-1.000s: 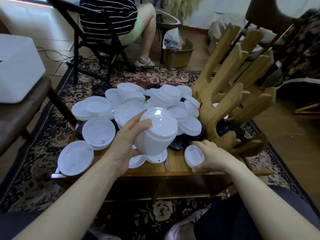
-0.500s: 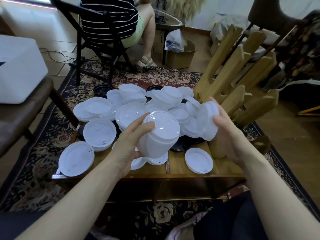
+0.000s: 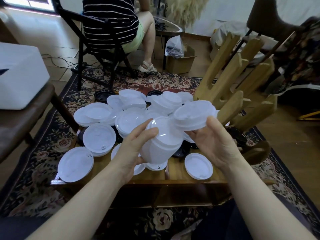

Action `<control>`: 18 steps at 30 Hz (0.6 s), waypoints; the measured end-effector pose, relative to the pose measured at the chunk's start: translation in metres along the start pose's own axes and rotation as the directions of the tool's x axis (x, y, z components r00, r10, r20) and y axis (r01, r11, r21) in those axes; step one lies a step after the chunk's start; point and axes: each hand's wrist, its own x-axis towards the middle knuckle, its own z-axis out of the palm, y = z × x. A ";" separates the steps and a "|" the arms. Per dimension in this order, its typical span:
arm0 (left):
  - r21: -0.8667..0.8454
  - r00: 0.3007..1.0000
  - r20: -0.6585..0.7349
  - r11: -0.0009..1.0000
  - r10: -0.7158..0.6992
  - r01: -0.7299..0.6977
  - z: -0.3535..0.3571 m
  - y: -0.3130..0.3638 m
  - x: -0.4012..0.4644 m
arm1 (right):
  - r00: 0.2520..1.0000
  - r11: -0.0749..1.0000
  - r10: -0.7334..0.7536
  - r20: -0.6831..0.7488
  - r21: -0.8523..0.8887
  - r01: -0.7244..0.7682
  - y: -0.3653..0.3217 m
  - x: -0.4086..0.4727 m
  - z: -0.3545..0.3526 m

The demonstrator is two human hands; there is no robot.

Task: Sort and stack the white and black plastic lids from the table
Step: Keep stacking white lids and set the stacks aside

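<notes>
My left hand point(image 3: 133, 148) grips a tall stack of white lids point(image 3: 162, 141) held tilted above the low wooden table point(image 3: 174, 172). My right hand point(image 3: 214, 141) holds a single white lid point(image 3: 194, 115) just above and to the right of the stack's top, touching or nearly touching it. Many loose white lids point(image 3: 98, 137) lie spread over the table, one white lid point(image 3: 198, 166) near the front right. Several black lids point(image 3: 103, 95) show at the far edge and under the pile.
A wooden rack with slanted pegs point(image 3: 233, 94) stands on the table's right side. A person sits on a black chair point(image 3: 97, 49) beyond the table. A white box point(image 3: 19, 75) rests on a bench at left. A cardboard box point(image 3: 180, 61) stands behind.
My right hand picked a white lid off the table's front right, lifted it and brought it left over the top of the stack in my left hand.
</notes>
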 end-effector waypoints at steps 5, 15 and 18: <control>-0.013 1.000 -0.002 1.000 -0.009 0.009 0.001 0.002 -0.001 | 0.999 0.983 -0.022 -0.033 -0.182 0.016 0.006 -0.002 0.008; -0.060 1.000 -0.018 0.998 -0.011 0.010 -0.002 0.006 -0.003 | 0.998 0.850 -0.034 0.043 -0.524 0.051 0.017 -0.004 0.001; -0.023 0.999 0.034 1.000 -0.004 0.005 0.001 0.006 -0.005 | 1.000 0.876 -0.015 0.026 -0.482 0.026 0.022 -0.004 0.004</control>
